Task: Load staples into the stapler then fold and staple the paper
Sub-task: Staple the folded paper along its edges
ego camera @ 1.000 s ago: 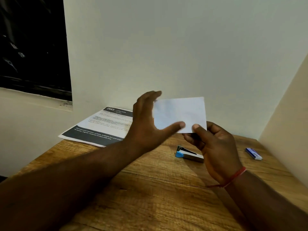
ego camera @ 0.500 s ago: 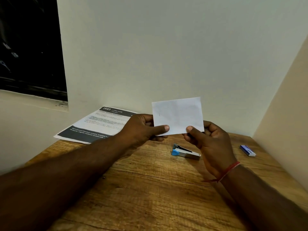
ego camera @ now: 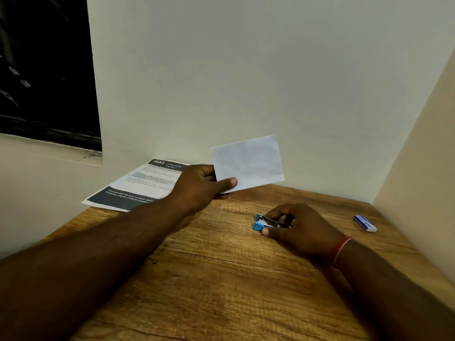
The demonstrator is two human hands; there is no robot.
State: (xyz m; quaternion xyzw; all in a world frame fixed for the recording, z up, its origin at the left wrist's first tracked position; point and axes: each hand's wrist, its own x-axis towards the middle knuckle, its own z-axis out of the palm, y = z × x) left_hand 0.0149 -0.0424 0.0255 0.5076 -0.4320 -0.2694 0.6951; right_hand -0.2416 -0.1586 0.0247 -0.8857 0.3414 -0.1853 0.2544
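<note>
dim warm light, soft shadows, wide-angle edge distortion

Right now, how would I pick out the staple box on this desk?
Start at the wooden desk and follow it to the far right, near the side wall. The staple box lies flat there, alone, right of the right hand on the stapler. It is small, rectangular, dark blue and white.

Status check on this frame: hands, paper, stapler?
Left hand pinching folded paper, held aloft. Right hand gripping stapler on table. Nothing in the way.
</note>
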